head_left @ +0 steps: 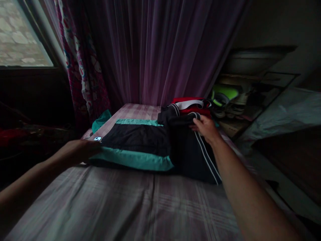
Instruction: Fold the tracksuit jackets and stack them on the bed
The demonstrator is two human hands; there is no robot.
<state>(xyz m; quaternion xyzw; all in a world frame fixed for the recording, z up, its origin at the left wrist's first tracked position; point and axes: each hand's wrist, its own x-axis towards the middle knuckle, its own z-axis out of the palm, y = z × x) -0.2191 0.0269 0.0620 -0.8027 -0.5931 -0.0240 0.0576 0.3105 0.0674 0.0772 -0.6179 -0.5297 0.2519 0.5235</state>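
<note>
A dark garment (140, 135) with teal bands and white stripes lies partly folded across the bed. My right hand (204, 128) pinches a dark, white-striped edge at its upper right, slightly raised and bunched. At the left end, my left hand (86, 149) touches the garment; its fingers are lost in shadow, so their grip does not show. Just above that hand, a small pale object (97, 138) with dark round spots looks like the corner of a phone. Behind the right hand lies red cloth (180, 99) with a white band.
The bed has a plaid sheet (112, 204). Purple curtains (160, 50) hang behind it. Teal cloth (101, 121) lies at its far left edge. To the right, a rack (250, 77) holds shoes, a bright green item (225, 93) and a basin (253, 60). A window (22, 36) is at upper left.
</note>
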